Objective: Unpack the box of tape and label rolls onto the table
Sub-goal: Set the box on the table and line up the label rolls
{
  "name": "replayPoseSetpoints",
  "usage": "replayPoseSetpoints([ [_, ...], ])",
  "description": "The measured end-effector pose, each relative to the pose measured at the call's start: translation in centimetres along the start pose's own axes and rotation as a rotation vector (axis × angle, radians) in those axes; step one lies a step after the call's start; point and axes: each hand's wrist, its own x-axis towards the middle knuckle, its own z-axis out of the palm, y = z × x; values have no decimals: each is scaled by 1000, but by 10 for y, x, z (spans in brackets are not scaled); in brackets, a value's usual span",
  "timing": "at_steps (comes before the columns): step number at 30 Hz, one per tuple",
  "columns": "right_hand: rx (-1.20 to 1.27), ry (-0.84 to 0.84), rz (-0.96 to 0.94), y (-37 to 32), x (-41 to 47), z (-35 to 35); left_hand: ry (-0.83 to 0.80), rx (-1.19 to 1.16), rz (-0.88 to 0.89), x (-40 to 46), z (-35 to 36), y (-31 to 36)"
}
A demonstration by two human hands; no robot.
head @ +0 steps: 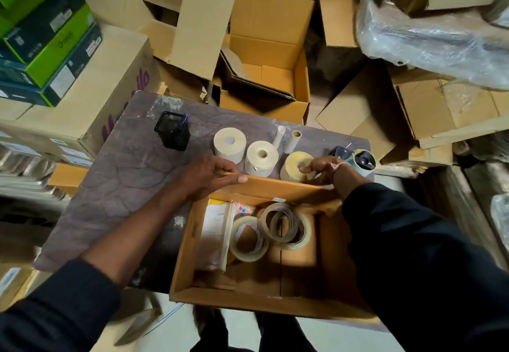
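Note:
An open cardboard box (190, 244) stands on the near right part of the table (124, 175). Inside lie clear tape rolls (249, 239), brown-cored tape rolls (285, 226) and a flat plastic packet (216, 233). Three label rolls stand in a row beyond the box: a white one (230, 144), a second white one (261, 157) and a yellowish one (296, 166). My left hand (209, 174) grips the box's far flap. My right hand (321, 170) holds the yellowish label roll, fingers at its core.
A black mesh pen holder (173, 131) stands at the table's far left. Two cardboard tubes (286, 138) and a tape dispenser (355, 157) sit at the far right edge. Open cardboard boxes (264, 76) and wrapped goods crowd behind the table. Stacked cartons fill the left.

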Motion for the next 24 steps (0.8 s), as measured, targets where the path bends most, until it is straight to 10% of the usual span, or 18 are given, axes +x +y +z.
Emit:
replayPoseSetpoints([
  [6, -288, 151, -3, -32, -82, 30, -2, 15, 7, -1, -2, 3],
  [11, -657, 670, -621, -67, -98, 40, 10, 28, 5, -1, -3, 3],
  [17, -916, 397, -851, -98, -61, 55, 45, 12, -14, 0, -1, 0],
  [24, -603, 404, -826, -94, -49, 59, 35, -20, 12, 2, 1, 0],
])
